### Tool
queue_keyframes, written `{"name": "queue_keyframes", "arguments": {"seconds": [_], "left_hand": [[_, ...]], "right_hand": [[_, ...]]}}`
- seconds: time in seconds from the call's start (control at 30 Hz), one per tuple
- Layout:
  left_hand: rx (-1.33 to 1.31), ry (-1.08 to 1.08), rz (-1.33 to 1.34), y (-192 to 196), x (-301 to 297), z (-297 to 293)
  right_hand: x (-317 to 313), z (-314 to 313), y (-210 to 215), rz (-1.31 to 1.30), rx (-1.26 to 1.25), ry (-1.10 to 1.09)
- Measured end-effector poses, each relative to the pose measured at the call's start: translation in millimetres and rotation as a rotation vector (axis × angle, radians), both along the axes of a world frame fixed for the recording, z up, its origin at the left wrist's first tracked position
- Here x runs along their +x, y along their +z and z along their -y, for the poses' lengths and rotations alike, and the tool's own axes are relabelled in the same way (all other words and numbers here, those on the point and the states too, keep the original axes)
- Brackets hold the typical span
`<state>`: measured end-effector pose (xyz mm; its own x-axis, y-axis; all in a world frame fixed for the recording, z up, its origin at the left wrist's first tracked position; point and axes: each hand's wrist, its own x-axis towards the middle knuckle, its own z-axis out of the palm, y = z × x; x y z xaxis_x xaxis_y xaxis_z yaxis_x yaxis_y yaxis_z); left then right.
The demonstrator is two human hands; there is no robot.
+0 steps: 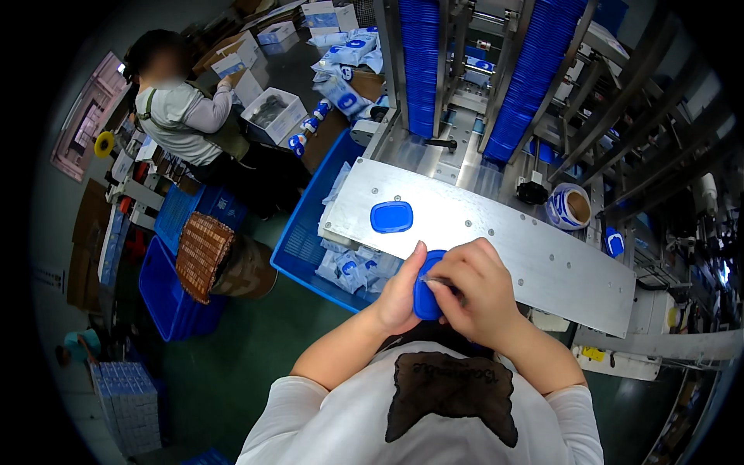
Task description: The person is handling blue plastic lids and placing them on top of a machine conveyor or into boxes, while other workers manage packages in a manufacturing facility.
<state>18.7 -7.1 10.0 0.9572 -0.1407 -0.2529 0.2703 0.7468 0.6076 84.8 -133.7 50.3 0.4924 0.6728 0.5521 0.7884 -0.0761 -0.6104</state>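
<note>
While the left hand and right hand pinch one blue lid at lower centre, a second lid lies apart on the metal plate, seemingly unhandled.

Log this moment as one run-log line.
left hand: holds blue lid | right hand: fingers on lid | second blue lid: lying on metal plate

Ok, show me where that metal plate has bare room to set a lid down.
The metal plate is bare from the lone blue lid rightward to its far end below the tape roll. Its near edge is crowded by both hands around the held blue lid.
</note>
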Motion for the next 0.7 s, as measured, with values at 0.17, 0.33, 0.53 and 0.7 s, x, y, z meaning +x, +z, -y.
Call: {"name": "queue_keyframes", "arguments": {"seconds": [0.17,0.33,0.53,0.7], "left_hand": [[0.008,0.012,0.004,-0.7,-0.5,-1.2],[-0.008,0.045,-0.022,2.9,0.8,2.2],[-0.016,0.036,0.028,-7.6,-1.1,-2.3],[-0.171,-0.099,0.152,-20.9,-2.7,-10.1]], "right_hand": [[3.8,2.4,0.8,-0.035,0.012,0.036],[-1.4,-0.9,-0.3,-0.007,0.010,-0.002],[0.4,-1.6,-0.3,0.094,-0.021,0.023],[-1.7,0.0,-1.4,-0.036,0.007,-0.038]]}}
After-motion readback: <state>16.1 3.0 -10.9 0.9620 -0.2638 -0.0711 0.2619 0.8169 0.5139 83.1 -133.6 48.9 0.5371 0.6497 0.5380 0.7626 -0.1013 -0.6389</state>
